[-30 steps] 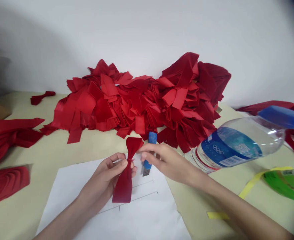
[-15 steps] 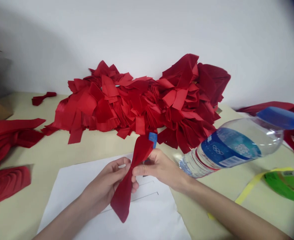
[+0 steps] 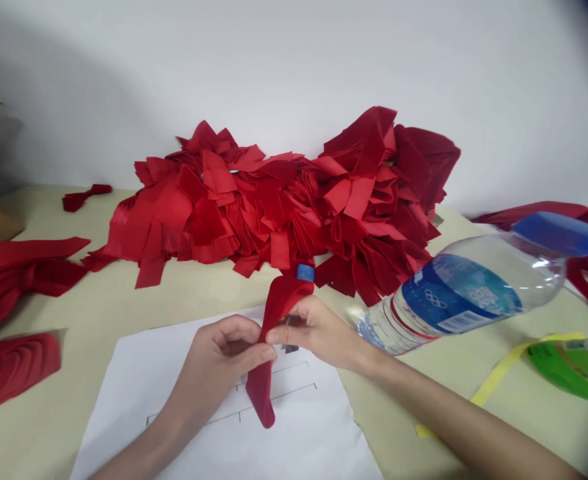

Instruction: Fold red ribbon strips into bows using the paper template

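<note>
A dark red strip of velvety fabric (image 3: 261,390), narrow in the middle and wider at both ends, is held upright above a white sheet of paper (image 3: 119,393) with ruled black lines. My left hand (image 3: 229,350) pinches its narrow middle, thumb in front. From the other side, my right hand (image 3: 319,330) grips the same strip just above, thumb tip almost against the left thumb. The upper end folds over toward the right hand. Right behind it shows a small blue cap (image 3: 305,272); what it belongs to is hidden.
A big heap of red fabric strips (image 3: 254,213) lies against the wall. More red strips (image 3: 9,287) are stacked at left. On the right are a clear water bottle (image 3: 464,293) with a blue cap, a green roll (image 3: 569,370) and a yellow tape (image 3: 499,377).
The fabric strip has been pinched narrower and turned more upright, its upper end now folding over to the right. My left thumb has moved onto the front of its middle.
</note>
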The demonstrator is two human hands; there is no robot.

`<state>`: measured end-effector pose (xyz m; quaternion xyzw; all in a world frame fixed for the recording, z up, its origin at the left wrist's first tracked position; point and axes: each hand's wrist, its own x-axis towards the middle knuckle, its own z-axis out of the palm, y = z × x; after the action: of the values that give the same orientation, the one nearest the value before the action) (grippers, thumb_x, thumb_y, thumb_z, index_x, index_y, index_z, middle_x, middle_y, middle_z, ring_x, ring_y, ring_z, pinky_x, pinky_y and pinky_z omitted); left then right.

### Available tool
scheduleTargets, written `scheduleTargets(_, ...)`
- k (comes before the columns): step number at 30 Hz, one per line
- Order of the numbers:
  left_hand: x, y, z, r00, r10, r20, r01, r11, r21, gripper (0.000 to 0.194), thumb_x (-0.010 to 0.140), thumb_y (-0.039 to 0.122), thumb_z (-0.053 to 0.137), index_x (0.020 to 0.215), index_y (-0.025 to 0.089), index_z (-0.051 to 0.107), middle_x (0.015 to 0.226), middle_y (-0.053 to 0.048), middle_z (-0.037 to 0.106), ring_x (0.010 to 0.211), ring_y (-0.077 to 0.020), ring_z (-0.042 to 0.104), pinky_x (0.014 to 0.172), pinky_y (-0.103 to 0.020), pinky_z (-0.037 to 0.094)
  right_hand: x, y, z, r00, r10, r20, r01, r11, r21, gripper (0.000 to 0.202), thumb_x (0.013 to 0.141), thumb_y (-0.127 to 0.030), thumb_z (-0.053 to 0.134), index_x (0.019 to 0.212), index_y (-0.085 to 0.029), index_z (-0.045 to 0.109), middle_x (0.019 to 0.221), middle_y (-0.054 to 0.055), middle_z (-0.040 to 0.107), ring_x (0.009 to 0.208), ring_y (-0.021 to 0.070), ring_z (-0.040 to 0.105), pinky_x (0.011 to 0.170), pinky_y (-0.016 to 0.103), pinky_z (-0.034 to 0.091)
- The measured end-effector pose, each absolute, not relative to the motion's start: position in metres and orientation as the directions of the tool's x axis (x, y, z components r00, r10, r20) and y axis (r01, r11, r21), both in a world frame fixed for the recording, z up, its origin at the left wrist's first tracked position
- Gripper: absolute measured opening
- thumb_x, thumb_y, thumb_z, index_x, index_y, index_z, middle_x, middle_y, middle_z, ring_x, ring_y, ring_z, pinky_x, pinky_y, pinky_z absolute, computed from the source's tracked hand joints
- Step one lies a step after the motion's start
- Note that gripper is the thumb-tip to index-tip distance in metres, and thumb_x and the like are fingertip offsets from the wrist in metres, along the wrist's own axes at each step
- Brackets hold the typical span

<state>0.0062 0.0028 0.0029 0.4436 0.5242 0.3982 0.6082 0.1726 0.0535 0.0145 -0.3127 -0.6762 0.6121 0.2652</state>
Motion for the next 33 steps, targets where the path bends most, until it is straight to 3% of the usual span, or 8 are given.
scheduleTargets(5, 0.002, 0.006, 0.002, 0.319, 0.877, -0.36, -0.202, 0.434, 0.878, 0.013, 0.074, 0.029, 0.066, 0.075, 0.016, 0.065, 0.068, -0.003, 0.068, 0.065, -0.0155, 0.063, 0.066, -0.027, 0.049, 0.177, 0.056, 0.012, -0.669, 0.742, -0.031, 0.138, 0.084, -0.987, 0.022, 0.079, -0.035, 0.062, 0.078, -0.014, 0.061, 0.071, 0.0, 0.058, 0.065, 0.01, 0.05, 0.059, 0.022, 0.04)
scheduleTargets(13, 0.001, 0.007, -0.002, 0.442, 0.829, -0.343, -0.304, 0.498, 0.812, 0.012, 0.08, 0.025, 0.061, 0.076, 0.015, 0.066, 0.07, -0.004, 0.067, 0.061, -0.0134, 0.063, 0.057, -0.021, 0.047, 0.181, 0.061, 0.011, -0.742, 0.67, 0.006, 0.045, 0.059, -0.997, 0.022, 0.08, -0.035, 0.062, 0.079, -0.014, 0.06, 0.071, -0.001, 0.057, 0.066, 0.0092, 0.053, 0.061, 0.022, 0.043)
scheduleTargets(24, 0.0, 0.005, 0.002, 0.511, 0.795, -0.327, -0.378, 0.55, 0.745, 0.017, 0.083, 0.021, 0.056, 0.071, 0.012, 0.063, 0.067, -0.004, 0.064, 0.054, -0.0134, 0.062, 0.053, -0.022, 0.046, 0.178, 0.058, 0.015, -0.706, 0.702, 0.088, 0.025, 0.15, -0.988, 0.019, 0.079, -0.031, 0.062, 0.075, -0.013, 0.058, 0.07, 0.0, 0.058, 0.065, 0.0097, 0.053, 0.059, 0.021, 0.045)
scheduleTargets(33, 0.001, 0.006, 0.005, 0.533, 0.777, -0.335, -0.309, 0.547, 0.778, 0.021, 0.084, 0.027, 0.054, 0.076, 0.012, 0.066, 0.063, -0.004, 0.062, 0.052, -0.0127, 0.059, 0.053, -0.023, 0.042, 0.185, 0.062, 0.009, -0.695, 0.719, -0.016, 0.187, 0.16, -0.969, 0.011, 0.081, -0.015, 0.05, 0.073, -0.015, 0.058, 0.07, 0.0, 0.058, 0.066, 0.0111, 0.053, 0.059, 0.023, 0.044)
